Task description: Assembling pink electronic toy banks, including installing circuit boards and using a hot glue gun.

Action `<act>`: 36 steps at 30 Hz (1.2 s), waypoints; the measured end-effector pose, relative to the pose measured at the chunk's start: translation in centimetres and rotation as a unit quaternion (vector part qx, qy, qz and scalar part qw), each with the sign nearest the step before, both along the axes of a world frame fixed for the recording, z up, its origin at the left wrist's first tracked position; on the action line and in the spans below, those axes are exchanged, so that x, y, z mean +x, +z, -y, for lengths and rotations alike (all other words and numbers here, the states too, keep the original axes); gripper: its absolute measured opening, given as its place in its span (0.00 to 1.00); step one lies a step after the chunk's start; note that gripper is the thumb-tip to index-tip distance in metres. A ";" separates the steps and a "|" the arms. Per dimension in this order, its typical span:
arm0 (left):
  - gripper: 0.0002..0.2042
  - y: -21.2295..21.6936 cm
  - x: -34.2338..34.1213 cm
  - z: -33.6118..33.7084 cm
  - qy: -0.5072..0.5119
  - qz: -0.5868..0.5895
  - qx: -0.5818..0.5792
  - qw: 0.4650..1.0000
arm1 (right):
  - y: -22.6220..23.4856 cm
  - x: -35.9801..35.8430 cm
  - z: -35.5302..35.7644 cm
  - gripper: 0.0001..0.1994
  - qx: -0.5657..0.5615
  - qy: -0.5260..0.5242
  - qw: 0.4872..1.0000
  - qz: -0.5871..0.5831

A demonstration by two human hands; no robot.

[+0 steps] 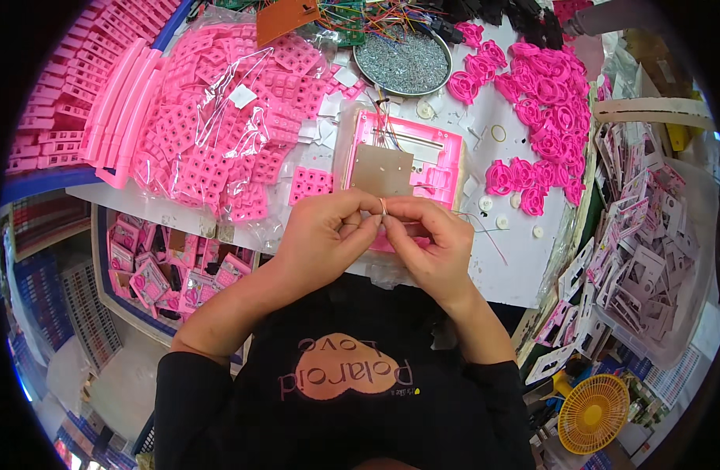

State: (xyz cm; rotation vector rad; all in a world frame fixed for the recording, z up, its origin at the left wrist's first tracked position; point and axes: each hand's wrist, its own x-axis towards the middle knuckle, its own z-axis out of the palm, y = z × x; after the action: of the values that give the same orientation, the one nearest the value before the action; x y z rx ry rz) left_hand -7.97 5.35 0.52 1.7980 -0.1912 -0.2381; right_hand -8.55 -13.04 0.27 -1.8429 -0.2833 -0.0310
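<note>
My left hand (325, 235) and my right hand (432, 239) meet fingertip to fingertip at the near edge of a pink plastic housing (452, 149). Both are closed in a pinch on a thin wire (383, 207), of which only a short pale bit shows between the fingers. Inside the housing lies a brown circuit board (383, 170), with thin coloured wires running up from its far edge. More thin wires trail out to the right of my right hand. My fingers hide the housing's near side.
Bagged pink keypads (211, 117) cover the left of the table. A round tray of screws (403, 63) stands at the back, beside tangled wires and boards. Pink ring-shaped parts (548, 117) are heaped right. Bins of pink assemblies (152, 278) and printed cards (650, 274) flank the table.
</note>
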 end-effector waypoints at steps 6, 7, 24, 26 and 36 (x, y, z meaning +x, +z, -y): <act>0.04 0.4 1.3 -1.1 -0.040 0.022 0.107 0.993 | -0.4 -0.4 0.1 0.07 -0.057 0.004 0.996 0.068; 0.05 0.5 1.7 -1.3 -0.054 0.006 0.118 0.991 | -0.4 -0.3 0.1 0.08 -0.087 0.020 0.989 0.120; 0.10 -0.7 3.9 -2.0 -0.172 0.201 0.151 0.953 | -0.9 0.2 -0.1 0.10 -0.310 0.091 0.912 0.252; 0.09 -0.9 3.7 -2.1 -0.165 0.225 0.149 0.949 | -0.8 0.2 -0.3 0.10 -0.325 0.097 0.907 0.250; 0.09 -2.0 3.1 -1.8 -0.155 0.248 0.122 0.949 | -0.1 0.6 -0.5 0.10 -0.365 0.137 0.888 0.243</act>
State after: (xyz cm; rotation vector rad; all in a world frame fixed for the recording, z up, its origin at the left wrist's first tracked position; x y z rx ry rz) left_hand -4.83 7.17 -1.52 2.0450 -0.8366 -0.0240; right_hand -7.96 -12.54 0.21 -2.5068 -1.0188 -0.2188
